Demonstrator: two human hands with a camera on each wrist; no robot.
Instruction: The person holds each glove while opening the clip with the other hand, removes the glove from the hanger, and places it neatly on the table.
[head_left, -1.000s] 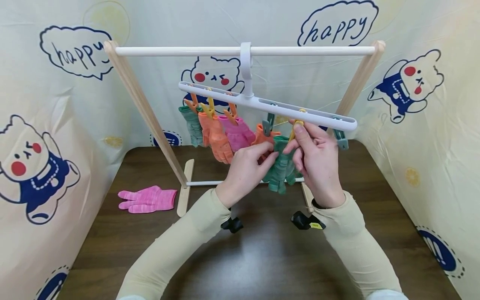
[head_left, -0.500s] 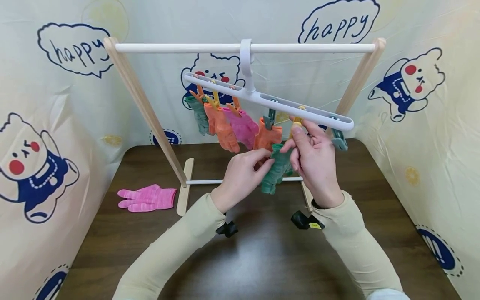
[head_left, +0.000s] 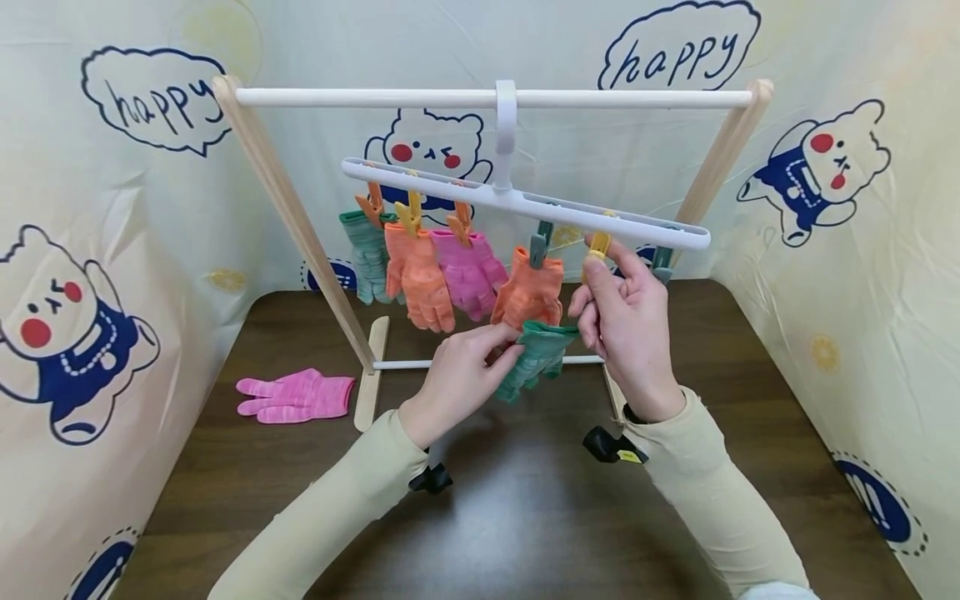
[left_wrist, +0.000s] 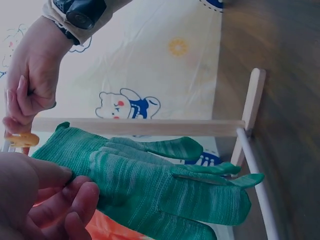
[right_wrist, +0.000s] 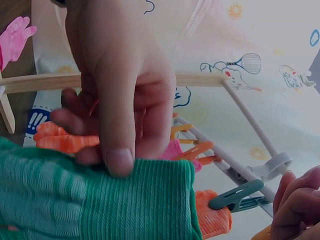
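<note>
My left hand [head_left: 467,371] pinches a green knit glove [head_left: 536,362] near its cuff, and the glove's fingers dangle below. In the left wrist view that green glove [left_wrist: 150,180] stretches out from my left fingertips. My right hand [head_left: 626,321] pinches a yellow clothespin [head_left: 599,243] under the right half of a white hanger [head_left: 558,208]. The glove's cuff is below and to the left of this clothespin, apart from it. Beside the cuff, an orange glove [head_left: 531,287] hangs from a grey-green clothespin [head_left: 539,243].
The hanger hooks over the white rod [head_left: 375,98] of a wooden rack. On its left half hang a green glove [head_left: 367,254], an orange glove [head_left: 422,279] and a pink glove [head_left: 468,271]. Another pink glove [head_left: 300,397] lies on the table. A grey-green clothespin [head_left: 662,262] hangs at the hanger's right end.
My left hand has drawn the green glove down and left, away from the yellow clothespin. My right hand has stayed at the clothespin. The hanger has swung, shifting the gloves on it.
</note>
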